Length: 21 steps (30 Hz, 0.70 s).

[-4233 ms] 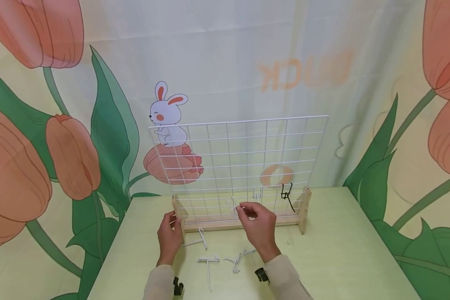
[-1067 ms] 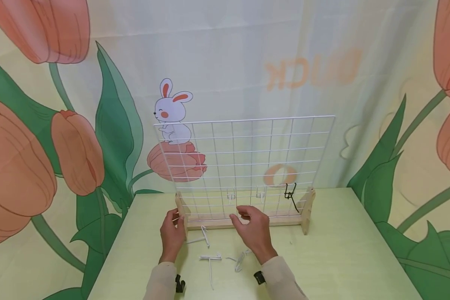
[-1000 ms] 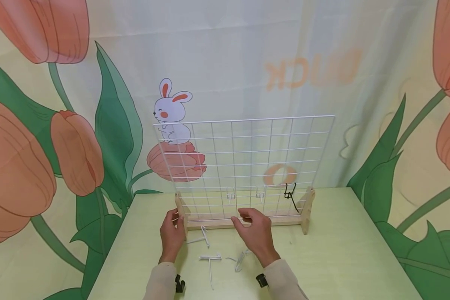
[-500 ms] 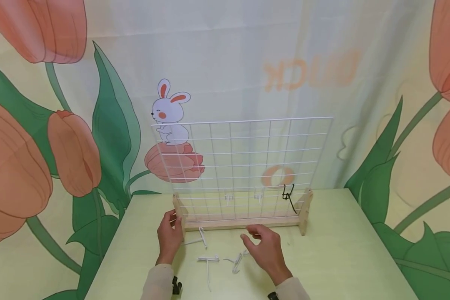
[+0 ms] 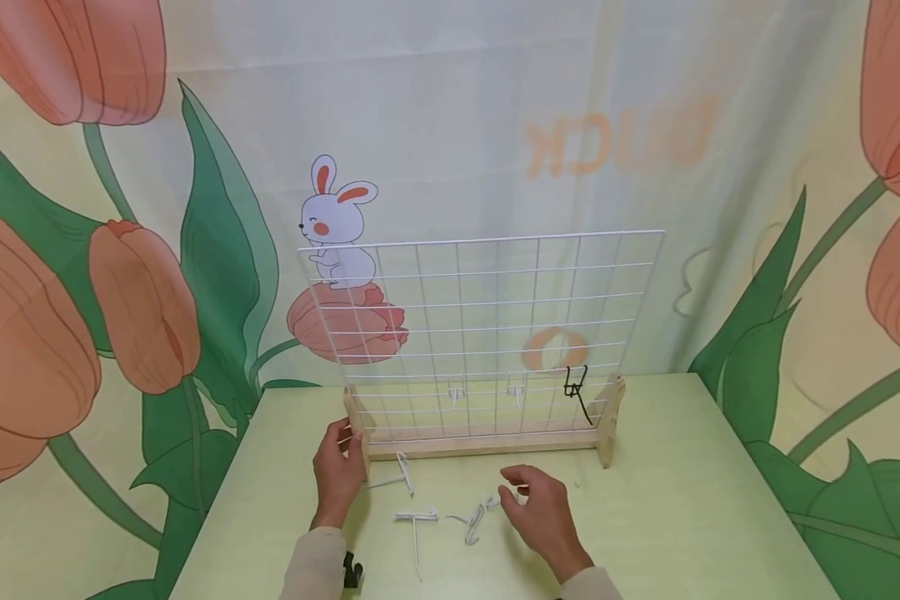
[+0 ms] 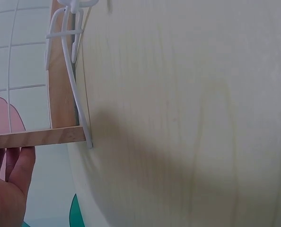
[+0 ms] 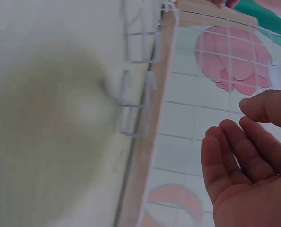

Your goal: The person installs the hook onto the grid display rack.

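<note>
A white wire grid panel (image 5: pixel 487 308) stands upright in a wooden base (image 5: pixel 487 446). My left hand (image 5: pixel 336 471) holds the left wooden end piece (image 6: pixel 36 137), its fingertips against the wood in the left wrist view. My right hand (image 5: pixel 543 517) hovers above the table with fingers loosely bent and nothing between them. Close to its fingertips lies a white wire hook (image 5: pixel 492 502), partly hidden by the hand; another (image 5: pixel 474 527) is just left of it. Further left lie a third white hook (image 5: pixel 416 537) and a fourth (image 5: pixel 402 475) near the base.
Low on the grid hang two white hooks, a left one (image 5: pixel 457 393) and a right one (image 5: pixel 515 390), and a black hook (image 5: pixel 574 389) at the right. The pale table (image 5: pixel 682 500) ends at a printed curtain (image 5: pixel 450 125) with tulips and a rabbit behind the grid.
The right hand has let go of a white hook, which now hangs on the grid left of the other white one. That hand has moved down and right toward the loose hooks; the left stays put.
</note>
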Available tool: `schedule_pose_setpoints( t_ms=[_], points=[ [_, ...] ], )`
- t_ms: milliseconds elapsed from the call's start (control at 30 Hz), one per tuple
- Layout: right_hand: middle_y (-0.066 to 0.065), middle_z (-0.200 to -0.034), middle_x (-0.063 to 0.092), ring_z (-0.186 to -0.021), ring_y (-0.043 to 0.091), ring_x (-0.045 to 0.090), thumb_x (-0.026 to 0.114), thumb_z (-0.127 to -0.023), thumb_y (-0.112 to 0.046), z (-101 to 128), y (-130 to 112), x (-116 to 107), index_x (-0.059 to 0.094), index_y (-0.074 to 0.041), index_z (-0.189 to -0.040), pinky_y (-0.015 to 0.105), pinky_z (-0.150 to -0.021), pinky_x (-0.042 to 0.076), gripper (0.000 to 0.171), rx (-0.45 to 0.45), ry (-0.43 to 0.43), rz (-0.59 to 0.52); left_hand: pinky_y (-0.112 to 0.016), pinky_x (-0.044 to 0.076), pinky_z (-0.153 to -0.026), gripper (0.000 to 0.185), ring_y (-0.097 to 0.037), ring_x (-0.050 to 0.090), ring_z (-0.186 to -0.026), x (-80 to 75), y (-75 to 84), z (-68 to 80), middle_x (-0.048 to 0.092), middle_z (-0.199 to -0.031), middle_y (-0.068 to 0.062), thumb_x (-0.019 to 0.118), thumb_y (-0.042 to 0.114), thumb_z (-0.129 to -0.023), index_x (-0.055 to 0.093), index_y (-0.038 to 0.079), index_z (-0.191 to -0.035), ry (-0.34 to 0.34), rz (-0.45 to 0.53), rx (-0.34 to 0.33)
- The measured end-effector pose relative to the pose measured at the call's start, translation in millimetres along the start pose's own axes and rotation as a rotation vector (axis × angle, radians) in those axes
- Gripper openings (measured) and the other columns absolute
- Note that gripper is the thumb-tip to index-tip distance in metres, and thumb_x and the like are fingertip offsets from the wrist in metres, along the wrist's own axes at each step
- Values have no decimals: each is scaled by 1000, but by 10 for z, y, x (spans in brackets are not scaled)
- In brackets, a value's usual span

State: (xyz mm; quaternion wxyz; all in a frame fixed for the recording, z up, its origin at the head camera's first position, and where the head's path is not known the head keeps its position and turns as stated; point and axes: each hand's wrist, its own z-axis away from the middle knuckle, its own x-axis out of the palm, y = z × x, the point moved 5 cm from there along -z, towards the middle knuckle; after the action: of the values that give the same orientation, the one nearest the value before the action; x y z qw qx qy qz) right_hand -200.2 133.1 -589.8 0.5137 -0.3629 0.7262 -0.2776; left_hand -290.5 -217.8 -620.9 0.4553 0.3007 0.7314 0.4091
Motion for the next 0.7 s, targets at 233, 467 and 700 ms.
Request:
schedule_pose_setpoints(
  t_ms=[233,467,700],
  points=[
    [7,-104,79,-93,21,75,82,-91,-10,60,333,156,79,-7,-107,36,-81,64,17,73,-89,72,-57,58,-99,32,-39,73,-114,4,4,-1,72,-127,-21,63,16,-107,61,7,-138,6,-8,-1],
    [-4,-92,77,-84,11,72,84,-87,-11,114,493,238,80,-10,-100,27,-75,62,13,82,-86,129,-58,57,-101,33,-41,72,-116,8,34,13,71,-129,-22,62,16,-107,60,6,-138,5,-13,-11],
    [-8,-84,75,-76,4,65,89,-83,-16,145,481,248,80,-15,-92,25,-68,55,13,91,-65,220,-58,57,-100,32,-41,72,-116,7,25,9,70,-129,-22,62,16,-108,60,6,-138,3,-23,-15]
  ],
)
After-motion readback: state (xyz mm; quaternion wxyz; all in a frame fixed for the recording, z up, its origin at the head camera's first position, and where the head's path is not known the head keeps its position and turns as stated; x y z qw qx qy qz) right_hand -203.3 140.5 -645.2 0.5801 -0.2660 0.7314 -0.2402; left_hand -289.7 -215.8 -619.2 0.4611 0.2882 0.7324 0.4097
